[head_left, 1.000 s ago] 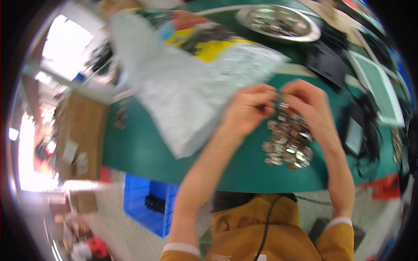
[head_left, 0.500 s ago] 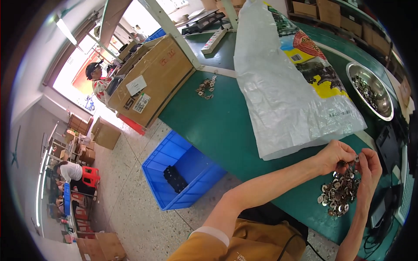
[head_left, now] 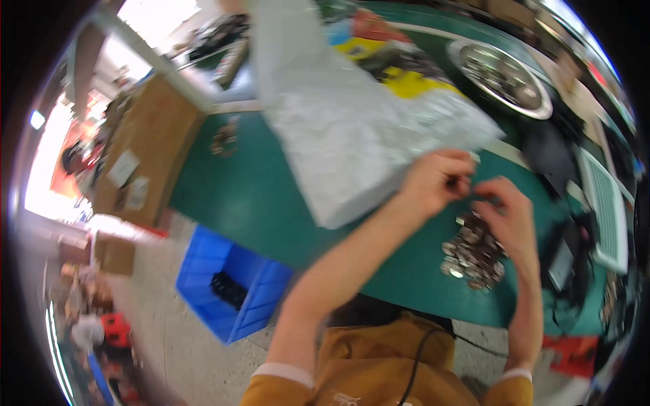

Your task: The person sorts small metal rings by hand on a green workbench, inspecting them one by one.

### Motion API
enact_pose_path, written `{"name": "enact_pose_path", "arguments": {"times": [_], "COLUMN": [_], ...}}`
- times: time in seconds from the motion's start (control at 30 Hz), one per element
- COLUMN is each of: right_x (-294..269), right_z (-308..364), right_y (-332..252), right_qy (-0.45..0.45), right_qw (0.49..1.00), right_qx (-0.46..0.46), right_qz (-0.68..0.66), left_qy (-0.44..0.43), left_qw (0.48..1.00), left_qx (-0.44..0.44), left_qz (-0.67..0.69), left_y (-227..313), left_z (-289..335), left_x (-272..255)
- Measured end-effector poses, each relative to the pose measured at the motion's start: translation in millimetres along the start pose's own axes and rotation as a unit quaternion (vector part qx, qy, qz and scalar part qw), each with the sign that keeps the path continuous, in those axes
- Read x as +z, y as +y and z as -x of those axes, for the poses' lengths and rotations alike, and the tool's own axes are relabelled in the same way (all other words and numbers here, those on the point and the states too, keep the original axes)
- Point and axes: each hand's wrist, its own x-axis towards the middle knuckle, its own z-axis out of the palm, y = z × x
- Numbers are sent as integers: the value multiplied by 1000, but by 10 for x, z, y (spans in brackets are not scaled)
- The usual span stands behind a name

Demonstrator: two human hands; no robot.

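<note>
My left hand (head_left: 440, 181) is closed above the green table (head_left: 399, 264), just below the edge of the large white plastic sack. A small shiny metal piece (head_left: 475, 157) shows at its fingertips, and something dark sits inside the curled fingers. Beside it, my right hand (head_left: 509, 215) hangs over the pile of small round metal pieces (head_left: 472, 254). Its thumb and fingers are bent but apart, with nothing visible between them. Motion blur softens both hands.
The white printed sack (head_left: 338, 142) covers the table's middle. A steel bowl of metal parts (head_left: 455, 57) stands at far right, near a white keyboard-like panel (head_left: 602, 210). Small pieces (head_left: 225, 137) lie far left by a cardboard box (head_left: 145, 139). A blue bin (head_left: 261, 287) sits below.
My view has swung to the right, so the scene has shifted left. My hands, close together at the small metal pieces before, have moved apart; the right one is lower, nearer the pile.
</note>
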Motion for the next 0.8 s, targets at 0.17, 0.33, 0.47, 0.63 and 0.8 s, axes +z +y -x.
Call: {"name": "enact_pose_path", "arguments": {"times": [0.17, 0.33, 0.47, 0.63, 0.8], "right_x": [-33, -15, -23, -13, -58], "right_z": [60, 130, 129, 128, 61], "right_y": [1, 57, 28, 49, 35], "right_qy": [-62, -92, -96, -75, -104], "right_qw": [996, 989, 986, 992, 992], "right_qx": [-24, -54, -69, -62, 52], "right_qz": [59, 103, 116, 79, -46], "left_qy": [-3, 4, 5, 13, 23], "left_qw": [999, 999, 1000, 999, 999], "left_qx": [-23, -28, -20, -21, -21], "left_qz": [42, 32, 5, -23, -34], "left_y": [132, 100, 98, 74, 84], "left_z": [10, 35, 72, 70, 95], "left_x": [4, 57, 89, 133, 150]}}
